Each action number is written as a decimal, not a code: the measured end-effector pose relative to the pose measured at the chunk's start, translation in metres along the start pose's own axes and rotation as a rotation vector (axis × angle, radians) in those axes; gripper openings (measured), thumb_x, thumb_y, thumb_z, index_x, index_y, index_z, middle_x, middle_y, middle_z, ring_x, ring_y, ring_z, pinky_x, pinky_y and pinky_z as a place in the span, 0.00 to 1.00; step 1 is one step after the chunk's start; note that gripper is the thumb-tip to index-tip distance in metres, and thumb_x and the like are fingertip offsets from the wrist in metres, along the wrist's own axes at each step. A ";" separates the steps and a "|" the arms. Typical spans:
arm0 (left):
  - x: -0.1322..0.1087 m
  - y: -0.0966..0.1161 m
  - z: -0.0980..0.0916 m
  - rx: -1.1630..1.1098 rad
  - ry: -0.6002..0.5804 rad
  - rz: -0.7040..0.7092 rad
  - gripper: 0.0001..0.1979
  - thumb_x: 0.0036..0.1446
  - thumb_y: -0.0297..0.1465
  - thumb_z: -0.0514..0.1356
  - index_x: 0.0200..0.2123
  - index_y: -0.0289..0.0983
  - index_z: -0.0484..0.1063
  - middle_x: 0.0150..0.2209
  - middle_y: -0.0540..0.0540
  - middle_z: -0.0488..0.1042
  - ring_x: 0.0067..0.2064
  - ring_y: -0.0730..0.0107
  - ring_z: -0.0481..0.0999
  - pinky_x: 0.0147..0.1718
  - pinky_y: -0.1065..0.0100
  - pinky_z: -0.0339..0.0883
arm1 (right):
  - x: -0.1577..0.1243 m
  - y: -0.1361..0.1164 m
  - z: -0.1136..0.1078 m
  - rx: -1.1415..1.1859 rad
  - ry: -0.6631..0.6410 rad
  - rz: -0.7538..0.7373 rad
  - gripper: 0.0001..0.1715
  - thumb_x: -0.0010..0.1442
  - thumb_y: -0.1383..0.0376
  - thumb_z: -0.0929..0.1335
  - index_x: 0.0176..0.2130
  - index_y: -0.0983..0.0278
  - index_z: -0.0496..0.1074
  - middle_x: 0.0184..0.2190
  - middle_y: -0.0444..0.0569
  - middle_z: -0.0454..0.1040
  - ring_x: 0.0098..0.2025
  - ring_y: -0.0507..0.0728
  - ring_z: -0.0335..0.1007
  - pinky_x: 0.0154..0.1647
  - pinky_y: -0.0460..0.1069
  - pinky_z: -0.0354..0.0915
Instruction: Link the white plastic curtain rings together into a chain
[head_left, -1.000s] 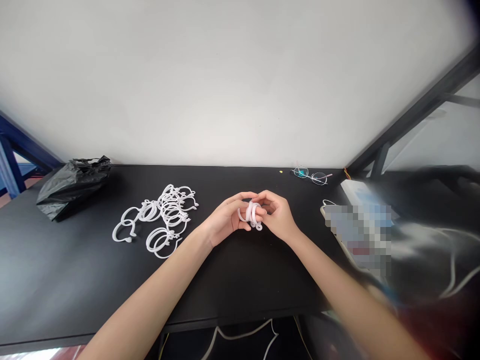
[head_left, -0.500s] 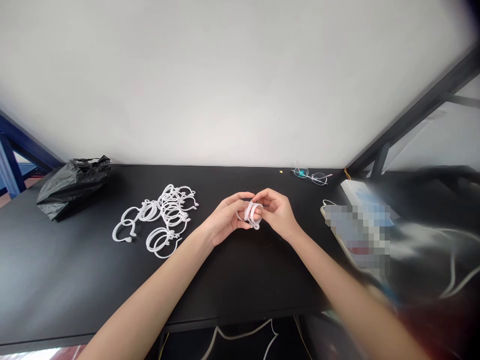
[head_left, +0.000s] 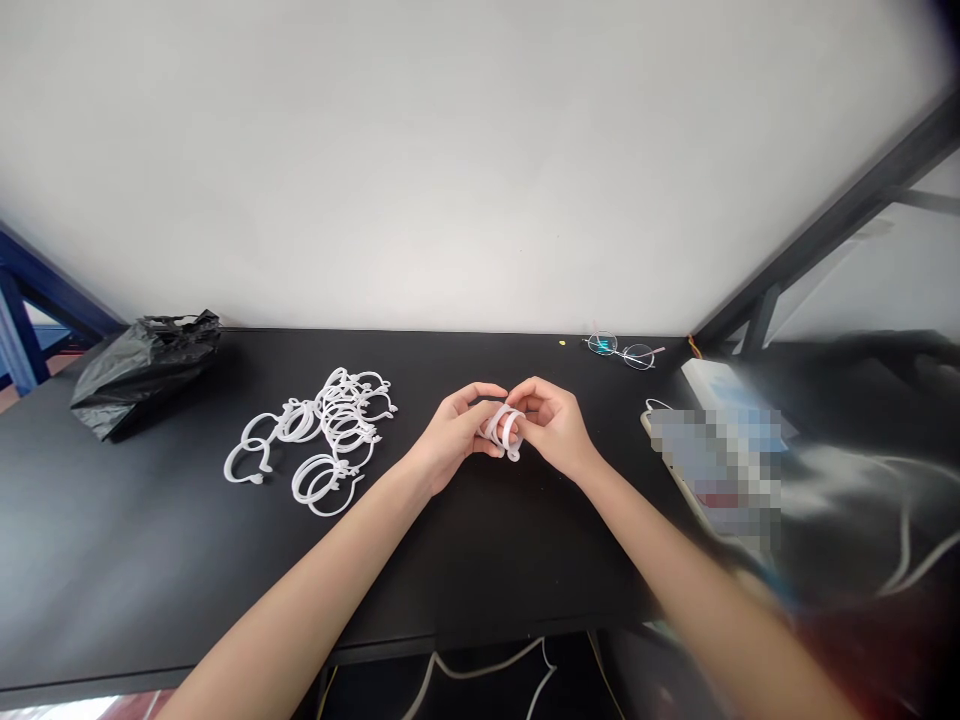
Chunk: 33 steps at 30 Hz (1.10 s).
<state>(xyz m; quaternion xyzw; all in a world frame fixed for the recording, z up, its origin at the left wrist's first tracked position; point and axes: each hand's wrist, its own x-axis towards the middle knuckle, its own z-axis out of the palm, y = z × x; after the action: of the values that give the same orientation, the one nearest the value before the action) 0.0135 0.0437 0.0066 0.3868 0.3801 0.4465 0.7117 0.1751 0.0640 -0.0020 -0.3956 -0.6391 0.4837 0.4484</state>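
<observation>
Over the middle of the black table, my left hand is closed around a few white plastic curtain rings, with a finger passing through them. My right hand pinches the same rings from the other side, thumb and fingertips on their edge. A small eyelet hangs at the bottom of the rings. How many rings are there is hard to tell, as the fingers hide part of them. To the left of my left forearm lies a loose heap of more white curtain rings, several of them overlapping.
A crumpled black plastic bag sits on the table's left side. Eyeglasses lie near the wall at the back right. At right are a blurred phone-like object, a white box and cables. Below the table edge hang more cables.
The held rings have turned and shifted slightly between my fingers, so one ring faces outward more openly. Both hands stay in nearly the same place; the heap is unchanged.
</observation>
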 end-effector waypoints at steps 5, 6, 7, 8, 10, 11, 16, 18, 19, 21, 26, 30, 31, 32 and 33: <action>-0.001 0.001 0.001 0.042 -0.011 0.021 0.11 0.55 0.32 0.62 0.42 0.36 0.69 0.25 0.48 0.76 0.26 0.73 0.75 0.23 0.76 0.70 | 0.000 0.000 0.000 0.017 -0.009 0.009 0.08 0.48 0.70 0.72 0.30 0.63 0.69 0.24 0.42 0.73 0.24 0.52 0.71 0.25 0.47 0.70; -0.001 0.001 0.000 0.044 -0.020 0.026 0.11 0.55 0.32 0.62 0.42 0.36 0.69 0.25 0.48 0.76 0.26 0.73 0.75 0.23 0.76 0.69 | 0.000 0.000 0.000 0.022 -0.012 0.011 0.08 0.48 0.69 0.72 0.30 0.63 0.69 0.24 0.42 0.73 0.24 0.52 0.71 0.25 0.48 0.70; 0.000 0.000 0.000 0.044 -0.029 0.029 0.12 0.55 0.33 0.63 0.42 0.36 0.69 0.25 0.48 0.76 0.26 0.73 0.76 0.23 0.76 0.69 | 0.000 -0.001 0.000 0.027 -0.015 0.013 0.08 0.48 0.69 0.72 0.30 0.63 0.69 0.24 0.42 0.73 0.24 0.52 0.71 0.25 0.48 0.70; 0.000 0.000 -0.001 0.043 -0.037 0.030 0.12 0.55 0.33 0.63 0.42 0.36 0.69 0.25 0.48 0.76 0.26 0.72 0.76 0.22 0.76 0.69 | 0.000 -0.001 0.000 0.031 -0.018 0.014 0.08 0.48 0.69 0.72 0.30 0.63 0.69 0.24 0.42 0.73 0.24 0.52 0.71 0.25 0.48 0.70; 0.001 -0.001 -0.002 0.039 -0.044 0.027 0.12 0.55 0.33 0.63 0.42 0.36 0.69 0.26 0.48 0.76 0.26 0.73 0.76 0.22 0.76 0.69 | 0.000 -0.001 0.000 0.034 -0.023 0.014 0.08 0.48 0.68 0.72 0.30 0.63 0.69 0.25 0.43 0.73 0.24 0.52 0.72 0.25 0.48 0.71; 0.001 -0.001 -0.003 0.037 -0.044 0.025 0.12 0.55 0.33 0.63 0.42 0.36 0.69 0.26 0.48 0.76 0.26 0.73 0.76 0.22 0.76 0.69 | 0.000 -0.002 0.000 0.033 -0.025 0.014 0.08 0.48 0.68 0.72 0.30 0.63 0.69 0.25 0.43 0.74 0.25 0.52 0.72 0.25 0.48 0.71; 0.000 0.001 -0.001 0.053 -0.025 0.036 0.11 0.56 0.32 0.62 0.42 0.36 0.69 0.25 0.48 0.76 0.26 0.73 0.76 0.24 0.75 0.70 | 0.000 -0.002 0.000 0.028 -0.023 0.014 0.07 0.49 0.69 0.71 0.31 0.63 0.70 0.25 0.43 0.74 0.24 0.52 0.72 0.25 0.48 0.71; -0.001 0.002 0.000 0.064 -0.014 0.041 0.10 0.55 0.32 0.61 0.41 0.36 0.69 0.25 0.48 0.76 0.27 0.72 0.76 0.25 0.75 0.71 | -0.001 -0.001 0.000 0.023 -0.018 0.013 0.07 0.49 0.69 0.71 0.31 0.63 0.70 0.25 0.43 0.74 0.24 0.52 0.71 0.25 0.48 0.71; -0.001 0.002 0.000 0.066 -0.007 0.041 0.10 0.55 0.32 0.61 0.41 0.36 0.69 0.25 0.49 0.76 0.27 0.72 0.76 0.25 0.74 0.71 | -0.001 -0.001 0.000 0.016 -0.014 0.012 0.07 0.49 0.69 0.71 0.31 0.63 0.70 0.25 0.43 0.74 0.23 0.52 0.71 0.25 0.48 0.71; -0.001 0.002 0.001 0.062 -0.001 0.045 0.10 0.55 0.33 0.62 0.40 0.36 0.69 0.25 0.49 0.75 0.27 0.72 0.76 0.25 0.74 0.71 | -0.001 -0.001 0.000 0.005 -0.005 0.014 0.07 0.49 0.69 0.71 0.31 0.63 0.70 0.24 0.43 0.73 0.23 0.52 0.71 0.25 0.48 0.71; -0.002 0.001 0.001 0.070 -0.025 0.075 0.10 0.56 0.35 0.63 0.38 0.35 0.71 0.27 0.48 0.75 0.27 0.73 0.76 0.25 0.74 0.70 | 0.000 -0.001 0.001 0.020 0.006 0.037 0.07 0.48 0.69 0.71 0.31 0.63 0.70 0.23 0.42 0.73 0.23 0.52 0.72 0.24 0.48 0.71; -0.001 0.001 0.001 0.064 -0.021 0.064 0.11 0.56 0.37 0.63 0.36 0.35 0.71 0.26 0.49 0.74 0.27 0.72 0.75 0.24 0.74 0.70 | 0.000 -0.002 0.001 0.047 -0.002 0.074 0.08 0.49 0.68 0.71 0.32 0.62 0.70 0.24 0.42 0.75 0.23 0.53 0.73 0.22 0.48 0.71; -0.001 0.001 0.001 0.059 -0.014 0.063 0.11 0.56 0.37 0.63 0.36 0.35 0.71 0.27 0.49 0.73 0.27 0.72 0.75 0.24 0.74 0.70 | 0.000 -0.002 0.001 0.047 0.000 0.078 0.07 0.49 0.68 0.71 0.32 0.62 0.71 0.23 0.42 0.75 0.22 0.53 0.73 0.22 0.48 0.71; 0.000 0.002 0.001 0.055 -0.008 0.063 0.11 0.56 0.37 0.63 0.35 0.35 0.71 0.27 0.49 0.73 0.28 0.72 0.75 0.24 0.74 0.70 | 0.000 -0.001 0.001 0.047 0.002 0.079 0.07 0.49 0.68 0.71 0.33 0.63 0.71 0.23 0.42 0.75 0.22 0.53 0.73 0.22 0.48 0.71; 0.000 0.002 0.001 0.054 -0.003 0.066 0.10 0.56 0.37 0.63 0.35 0.35 0.71 0.27 0.49 0.73 0.28 0.72 0.75 0.24 0.74 0.71 | 0.000 -0.001 0.001 0.046 0.006 0.077 0.06 0.50 0.68 0.70 0.33 0.63 0.72 0.22 0.43 0.76 0.22 0.53 0.73 0.23 0.48 0.71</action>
<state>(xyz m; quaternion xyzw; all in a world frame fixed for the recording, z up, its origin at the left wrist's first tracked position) 0.0138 0.0435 0.0088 0.4190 0.3779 0.4586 0.6865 0.1738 0.0637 -0.0009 -0.4109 -0.6108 0.5140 0.4404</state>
